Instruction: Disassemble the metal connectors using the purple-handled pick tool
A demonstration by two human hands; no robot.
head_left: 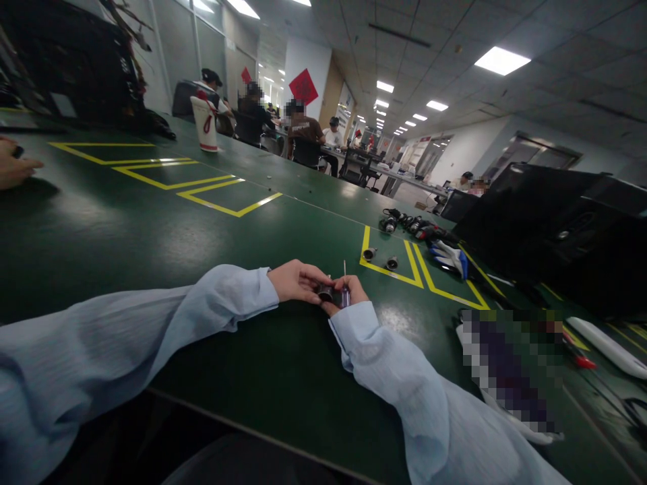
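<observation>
Between my hands, over the green table, is a small dark round metal part (325,292). The fingers of my left hand (299,281) close around it from the left. My right hand (352,291) is wrapped round a screwdriver (345,295) with a clear purplish handle, its thin shaft pointing up. The right fingers also come against the metal part, though how they touch it is partly hidden. Two similar round metal parts, one (370,254) beside the other (392,263), lie in a yellow-taped area ahead and to the right.
The green table (242,249) carries yellow tape outlines. Cables and dark metal parts (412,223) and a white-blue glove (449,259) lie to the right, near a large black case (556,236). A paper cup (205,124) stands far left. Another person's hand (17,165) shows at the left edge.
</observation>
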